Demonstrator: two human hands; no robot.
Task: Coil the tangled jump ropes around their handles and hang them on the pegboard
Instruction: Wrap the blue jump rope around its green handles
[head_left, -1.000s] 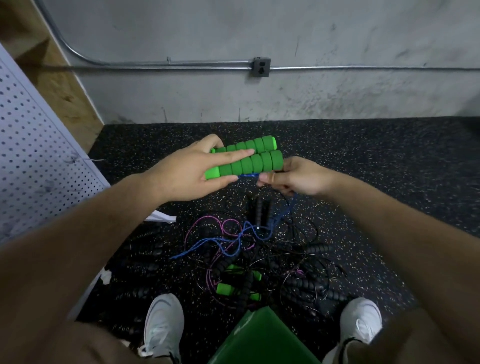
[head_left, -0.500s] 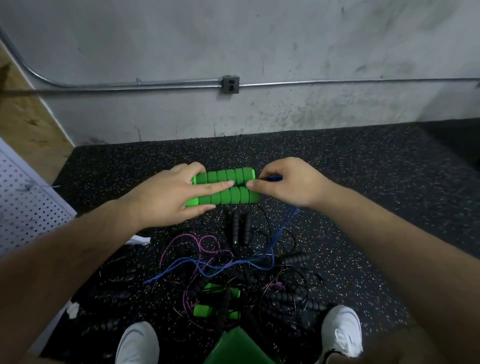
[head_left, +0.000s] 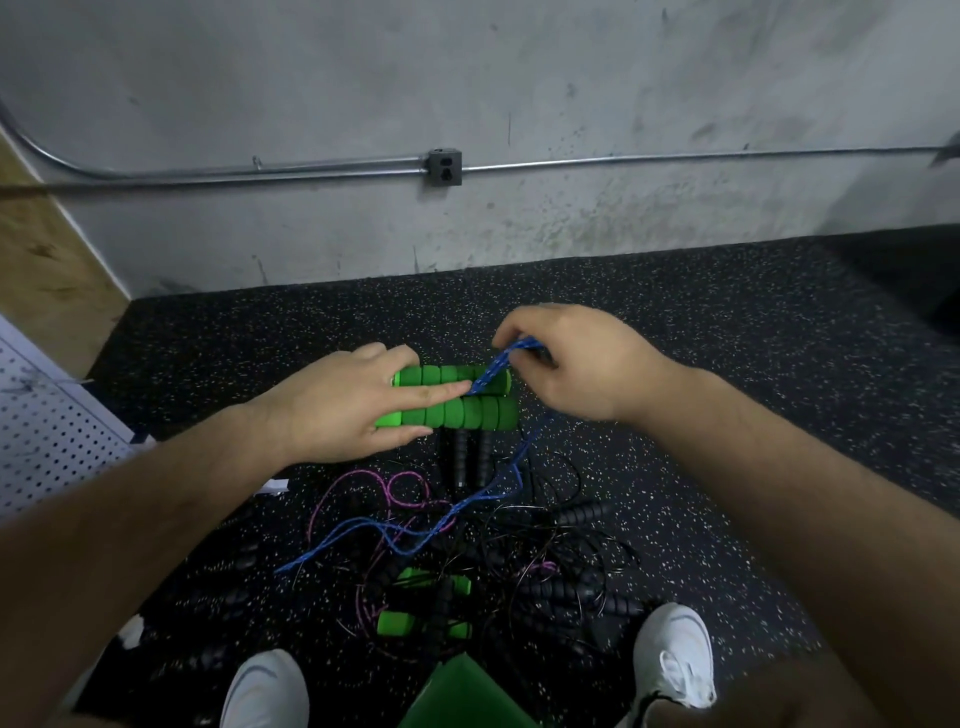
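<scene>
Floor (head_left: 727, 364) — black rubber, light speckles. Centre of it: tangle of jump ropes (head_left: 519, 561). In the pile: black ribbed handles (head_left: 582, 514), two green foam handles (head_left: 400, 623) at the near side, pink cord (head_left: 332, 493), blue cord (head_left: 363, 530) trailing across, thin black cords throughout. White shoes (head_left: 675, 654) stand either side — paper scrap (head_left: 275, 486) just beside the pegboard (head_left: 47, 441), left.

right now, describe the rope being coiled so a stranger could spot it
On the black speckled floor below the wall outlet lies a tangle of ropes. The blue rope rises from it to the right hand pinching it, then crosses the green handles in the left hand. It is the only blue cord; its neighbours are pink or black.
</scene>
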